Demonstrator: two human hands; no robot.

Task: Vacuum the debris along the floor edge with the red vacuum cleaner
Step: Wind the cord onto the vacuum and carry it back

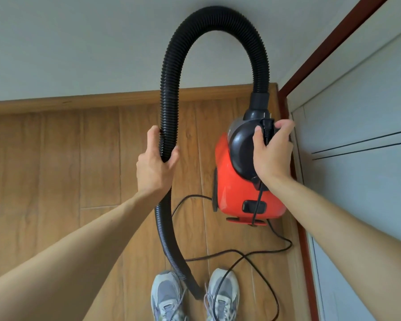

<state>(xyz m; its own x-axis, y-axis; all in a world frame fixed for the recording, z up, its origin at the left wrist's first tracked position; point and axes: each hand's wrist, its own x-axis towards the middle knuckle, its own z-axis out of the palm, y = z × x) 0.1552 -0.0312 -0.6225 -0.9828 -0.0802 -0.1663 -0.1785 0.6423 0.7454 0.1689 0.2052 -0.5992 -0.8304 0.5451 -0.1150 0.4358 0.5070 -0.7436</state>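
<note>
Your right hand [273,151] grips the black handle [241,147] on top of the red vacuum cleaner [227,181], fingers curled, pinning the plug [265,128] against it. The cleaner sits close beside the red-brown door frame [301,228], over the wooden floor [56,158]. Your left hand [156,158] is wrapped around the black corrugated hose [169,89]. The hose rises from the cleaner's front collar, arches over, passes through your left hand and ends between your shoes [167,295]. The cord [252,253] lies in loose loops on the floor. The grey translucent dust cup [235,125] shows behind the handle; its contents cannot be determined.
</note>
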